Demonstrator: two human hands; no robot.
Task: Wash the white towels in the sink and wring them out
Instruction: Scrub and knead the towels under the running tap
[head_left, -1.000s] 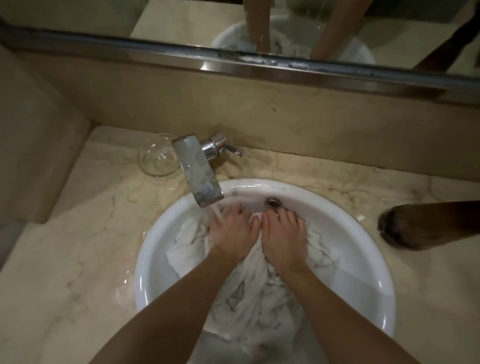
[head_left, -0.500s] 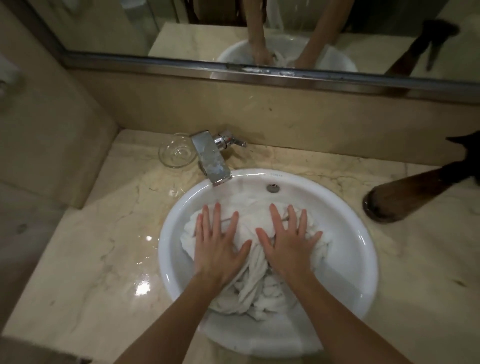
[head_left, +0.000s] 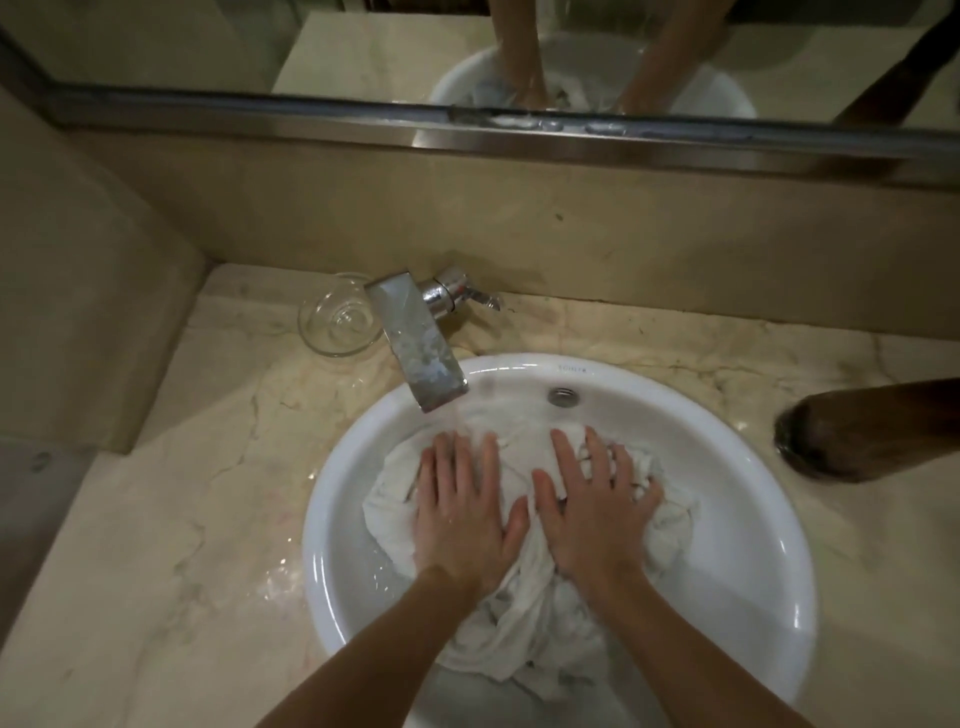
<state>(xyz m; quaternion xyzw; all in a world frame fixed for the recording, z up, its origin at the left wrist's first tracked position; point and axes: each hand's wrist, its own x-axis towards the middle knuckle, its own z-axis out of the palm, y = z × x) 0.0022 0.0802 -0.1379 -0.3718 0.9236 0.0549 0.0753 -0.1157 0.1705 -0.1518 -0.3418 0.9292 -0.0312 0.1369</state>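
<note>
A heap of wet white towels (head_left: 524, 629) lies bunched in the round white sink (head_left: 727, 519). My left hand (head_left: 460, 512) presses flat on the left part of the heap, fingers straight and spread. Beside it my right hand (head_left: 592, 514) lies flat on the right part, fingers spread over the folds. The two thumbs nearly touch in the middle. The chrome tap (head_left: 418, 348) reaches over the sink's back left rim, and a thin stream of water falls from its spout just beyond my left fingers.
A clear glass dish (head_left: 337, 317) stands on the marble counter (head_left: 156, 545) left of the tap. A dark brown object (head_left: 872, 431) lies on the counter at the right. Splashed water glistens left of the sink. A mirror with a metal frame runs along the back wall.
A second ago my fingers were curled into the towels close under the tap. Both hands have since flattened and spread over the heap, and they stay there now.
</note>
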